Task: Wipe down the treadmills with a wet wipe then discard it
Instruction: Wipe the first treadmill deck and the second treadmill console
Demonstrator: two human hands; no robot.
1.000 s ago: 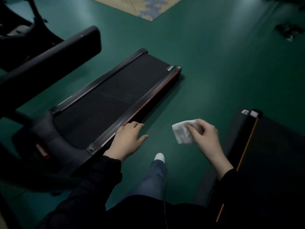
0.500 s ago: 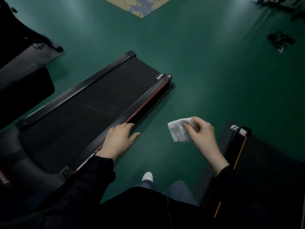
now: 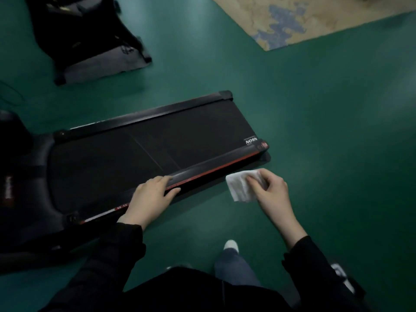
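Note:
A black treadmill [image 3: 139, 154] with a red-striped side rail lies flat on the green floor, left of centre. My left hand [image 3: 150, 197] rests on its near side rail, fingers spread along the edge. A folded white wet wipe [image 3: 240, 186] is pinched in my right hand [image 3: 270, 190], hovering over the floor just right of the rail and not touching the treadmill. Only a corner of a second treadmill [image 3: 344, 280] shows at the bottom right, mostly hidden by my right sleeve.
Another dark exercise machine base [image 3: 90, 41] stands at the top left. A worn beige and blue mat [image 3: 304, 21] lies at the top right. My white shoe [image 3: 231, 245] and trouser leg are on the green floor between my arms.
My view has swung left, so the treadmill now lies more across the frame and the second treadmill has nearly left view. My right hand with the wipe is closer to the rail.

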